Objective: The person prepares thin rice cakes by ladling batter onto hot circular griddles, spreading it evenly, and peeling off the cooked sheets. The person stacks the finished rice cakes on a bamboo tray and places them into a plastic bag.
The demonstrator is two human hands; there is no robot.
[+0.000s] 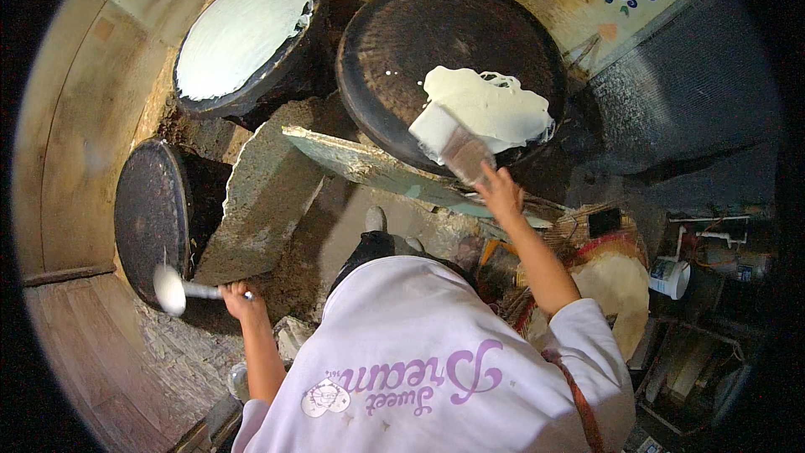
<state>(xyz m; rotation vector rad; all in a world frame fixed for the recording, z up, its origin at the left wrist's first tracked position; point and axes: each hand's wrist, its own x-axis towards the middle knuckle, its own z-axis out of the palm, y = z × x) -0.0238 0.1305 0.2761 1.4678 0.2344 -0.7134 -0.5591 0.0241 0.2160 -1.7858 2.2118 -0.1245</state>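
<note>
My right hand [503, 196] grips a wide flat scraper [468, 154] whose broad end is coated in white batter. The scraper's end touches a puddle of batter [487, 104] on the near right part of a large round black griddle [434, 44]. In my left hand [244, 302] is the handle of a ladle [170, 290], its bowl white with batter. The ladle hangs over the near edge of a smaller dark griddle [151, 220], and a thin drip shows at its bowl. A third griddle [317, 12] at the back left bears a spread white batter layer [242, 34].
Upright boards [365, 167] stand between me and the griddles. To my right, pale round flatbreads [607, 289] lie near a woven basket [607, 220]. A white bucket [670, 278] is farther right. Stained wall panels [94, 94] enclose the left side.
</note>
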